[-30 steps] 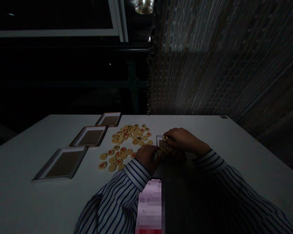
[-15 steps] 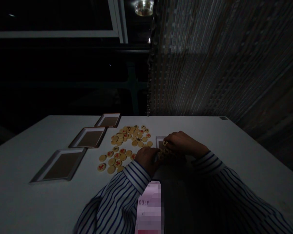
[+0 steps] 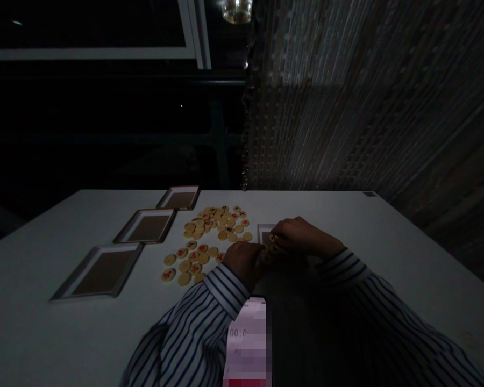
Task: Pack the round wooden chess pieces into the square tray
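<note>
Over a shallow box on the right half of the table, my two hands work close together. My right hand has its fingers bent down around a round wooden xiangqi piece with a dark character. Beside it my left hand is curled, its thumb and fingertips at several more xiangqi pieces between the hands. Shadow and my fingers hide much of the box and the exact grip. Left of my hands lie loose xiangqi pieces, some with red characters, some face down; another cluster lies behind them.
Three shallow rimmed trays with brown bases stand in a slanting row on the left: a near one, a middle one and a far one. A lit phone is at the front. A bead curtain hangs behind the white table.
Both hands stay almost in the same place over the box, with only slight finger movement. The view has shifted very slightly; loose pieces and trays lie as before.
</note>
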### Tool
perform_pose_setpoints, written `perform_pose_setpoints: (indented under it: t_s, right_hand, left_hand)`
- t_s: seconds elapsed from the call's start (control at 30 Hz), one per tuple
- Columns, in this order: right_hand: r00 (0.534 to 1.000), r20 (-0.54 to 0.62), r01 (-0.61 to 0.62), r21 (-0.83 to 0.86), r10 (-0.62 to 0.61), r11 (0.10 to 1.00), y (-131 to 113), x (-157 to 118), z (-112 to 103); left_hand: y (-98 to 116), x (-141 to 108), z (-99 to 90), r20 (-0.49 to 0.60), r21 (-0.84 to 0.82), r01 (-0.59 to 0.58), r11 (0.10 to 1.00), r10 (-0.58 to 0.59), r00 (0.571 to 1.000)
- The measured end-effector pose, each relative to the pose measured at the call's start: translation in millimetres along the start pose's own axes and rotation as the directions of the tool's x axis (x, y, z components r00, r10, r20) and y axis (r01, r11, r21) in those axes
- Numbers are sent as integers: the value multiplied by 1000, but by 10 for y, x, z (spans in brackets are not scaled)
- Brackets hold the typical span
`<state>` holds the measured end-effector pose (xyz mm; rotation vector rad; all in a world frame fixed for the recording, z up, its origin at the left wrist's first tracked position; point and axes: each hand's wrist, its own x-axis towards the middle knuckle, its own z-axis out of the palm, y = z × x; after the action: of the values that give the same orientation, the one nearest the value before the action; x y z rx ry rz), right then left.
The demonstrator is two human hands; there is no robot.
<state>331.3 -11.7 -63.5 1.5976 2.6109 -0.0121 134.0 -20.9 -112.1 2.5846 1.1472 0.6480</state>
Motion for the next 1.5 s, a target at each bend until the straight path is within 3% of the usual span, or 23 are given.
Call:
perform_pose_setpoints:
  t_s: [0.57, 1.5]
  right_hand:
    - [1000, 25, 16, -9, -16, 1000, -2, -2, -17]
    - [999, 39, 15, 1, -15, 1000, -23, -19, -74]
  left_hand:
    - [41, 16, -61, 50, 19, -5, 1000, 4, 999]
    - [3, -11, -9, 24, 6, 0, 1000, 0, 1000]
